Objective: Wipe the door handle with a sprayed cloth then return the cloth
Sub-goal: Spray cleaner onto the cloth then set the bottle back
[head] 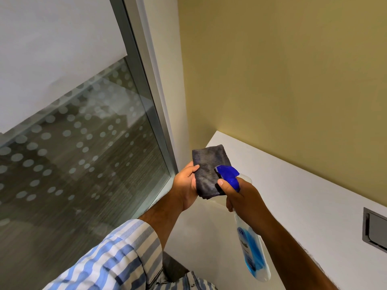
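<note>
Grey microfibre cloth (210, 170), folded, gripped in left hand (186, 185), fingers (191, 169) clenched along its left edge, thumb side behind. Held upright in the air above the near corner of a white bench (293, 195), beside a frosted-dot glass panel (73, 143) in a grey metal frame (146, 80). Right hand (240, 197) wrapped around the neck of a clear plastic spray bottle with blue liquid (252, 254), fingers closed on it, one finger (222, 183) at the trigger. Blue spray head (228, 173) aimed at the cloth, nozzle just touching or nearly so. Blue-and-white label on the bottle blurred, writing unreadable. Striped blue-and-white sleeve (117, 254) on left arm. Recessed grey metal plate (376, 229) set in the bench at right. Door handle out of view.
</note>
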A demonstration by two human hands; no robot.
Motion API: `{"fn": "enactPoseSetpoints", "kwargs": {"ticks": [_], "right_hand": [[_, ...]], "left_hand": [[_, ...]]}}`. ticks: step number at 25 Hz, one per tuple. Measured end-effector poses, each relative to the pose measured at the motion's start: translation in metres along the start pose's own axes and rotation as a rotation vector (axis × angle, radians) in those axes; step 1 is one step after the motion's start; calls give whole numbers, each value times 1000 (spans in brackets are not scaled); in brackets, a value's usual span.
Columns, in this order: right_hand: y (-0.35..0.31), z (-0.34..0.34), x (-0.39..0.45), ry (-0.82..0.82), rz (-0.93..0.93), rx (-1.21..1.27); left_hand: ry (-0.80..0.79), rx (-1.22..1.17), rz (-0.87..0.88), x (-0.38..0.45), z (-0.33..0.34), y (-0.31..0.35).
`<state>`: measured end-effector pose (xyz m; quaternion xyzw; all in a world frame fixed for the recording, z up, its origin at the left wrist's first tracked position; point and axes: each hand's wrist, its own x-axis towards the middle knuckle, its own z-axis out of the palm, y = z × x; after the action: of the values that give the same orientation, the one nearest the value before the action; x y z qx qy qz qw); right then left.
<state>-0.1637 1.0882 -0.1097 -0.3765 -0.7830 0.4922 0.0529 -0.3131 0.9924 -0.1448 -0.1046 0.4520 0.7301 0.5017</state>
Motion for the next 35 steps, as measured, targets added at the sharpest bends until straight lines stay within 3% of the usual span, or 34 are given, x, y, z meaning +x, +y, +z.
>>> {"fn": "enactPoseSetpoints", "kwargs": {"ticks": [11, 22, 35], "right_hand": [[1, 6, 1, -35, 79, 32], [-10, 6, 4, -9, 88, 71], [4, 12, -7, -48, 35, -79]], "left_hand": [[-27, 180, 61, 1, -9, -2], [-32, 198, 88, 0, -27, -10], [-2, 190, 97, 5, -23, -7]]}}
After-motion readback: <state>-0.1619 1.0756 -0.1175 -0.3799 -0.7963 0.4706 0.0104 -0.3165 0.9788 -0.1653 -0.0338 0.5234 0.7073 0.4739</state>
